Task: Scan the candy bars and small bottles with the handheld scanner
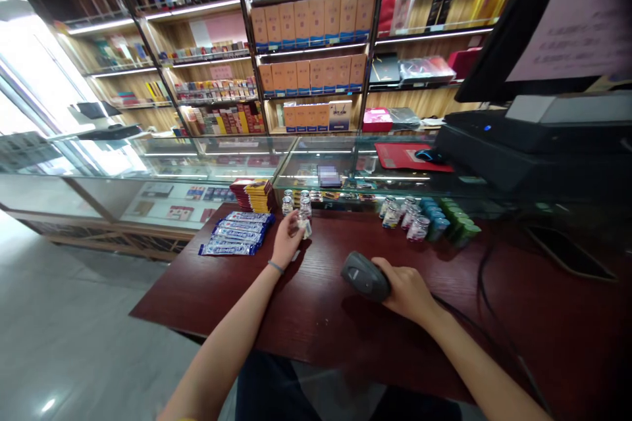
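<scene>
My left hand point(286, 240) is closed around a small clear bottle point(305, 226) with a label, held just above the dark red wooden counter point(316, 316). My right hand point(407, 289) grips a grey handheld barcode scanner point(364, 275), whose head points left toward the bottle. The scanner's black cable point(481, 263) trails to the right across the counter. Two more small bottles point(296, 200) stand just behind my left hand.
Blue wrapped bars point(237, 235) and a red-yellow stack of packs point(254, 194) lie at the left. Small bottles point(402, 216) and blue and green canisters point(449, 220) stand at centre right. A till terminal point(538, 79), a glass display case point(207, 164) and stocked shelves point(311, 46) lie beyond.
</scene>
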The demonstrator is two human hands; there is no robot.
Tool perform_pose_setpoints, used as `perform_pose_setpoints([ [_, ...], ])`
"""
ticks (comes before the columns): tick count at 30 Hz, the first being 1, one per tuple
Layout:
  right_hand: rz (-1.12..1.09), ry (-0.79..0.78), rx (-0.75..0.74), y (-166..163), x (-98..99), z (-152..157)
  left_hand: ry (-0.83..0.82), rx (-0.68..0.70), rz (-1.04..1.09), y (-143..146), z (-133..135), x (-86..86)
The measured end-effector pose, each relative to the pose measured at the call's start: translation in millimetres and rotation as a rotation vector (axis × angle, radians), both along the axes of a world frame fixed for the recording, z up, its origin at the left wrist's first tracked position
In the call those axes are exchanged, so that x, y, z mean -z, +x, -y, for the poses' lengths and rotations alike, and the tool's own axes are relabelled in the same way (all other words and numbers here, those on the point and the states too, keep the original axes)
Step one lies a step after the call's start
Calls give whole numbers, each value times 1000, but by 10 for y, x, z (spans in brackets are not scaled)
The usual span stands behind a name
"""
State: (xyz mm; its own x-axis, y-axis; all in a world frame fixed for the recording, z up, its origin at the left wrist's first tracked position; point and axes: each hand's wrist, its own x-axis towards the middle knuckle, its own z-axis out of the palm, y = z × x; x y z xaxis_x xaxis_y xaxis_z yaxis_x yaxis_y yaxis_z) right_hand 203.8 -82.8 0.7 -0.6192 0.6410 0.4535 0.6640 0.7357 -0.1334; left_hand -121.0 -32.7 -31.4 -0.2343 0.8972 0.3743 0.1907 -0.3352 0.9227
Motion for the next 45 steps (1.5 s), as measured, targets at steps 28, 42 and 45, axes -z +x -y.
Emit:
perform_pose_setpoints([
  [28, -58, 60, -11, 30, -7, -17, 136, -467, -668, -307, -240, -7],
  [42, -44, 102, 23, 41, -4, -45, 302, -515, -637, -272, -150, -72],
  [45, -68, 116, 78, 100, -32, -91, 384, -567, -653, -237, -121, -94],
])
